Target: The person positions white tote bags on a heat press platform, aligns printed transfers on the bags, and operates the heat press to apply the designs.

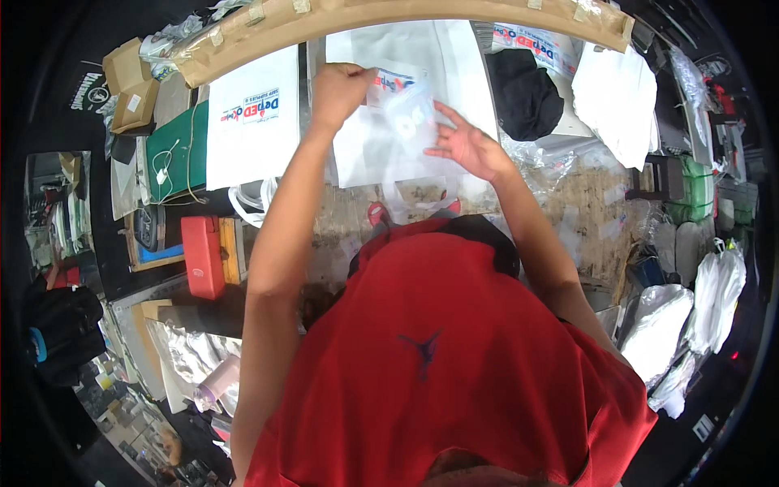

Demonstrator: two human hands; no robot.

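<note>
A clear film sheet [410,114] with coloured print shows over a white bag [357,162] on the worktable ahead of me. My left hand [341,91] is closed, its fingertips pinching the film's upper left part. Close to the film's right edge is my right hand [471,148], with its fingers spread apart. Whether those fingertips touch the film I cannot tell. The bag's handle loop hangs over the near table edge. To the left lies another white bag [247,142] with a printed design, flat on the table.
A long brown cardboard piece [406,15] spans the far side. Black cloth [526,101] and white cloth [615,101] lie to the right. On the left are a green board [182,150], an open cardboard box [134,89] and a red case [203,256].
</note>
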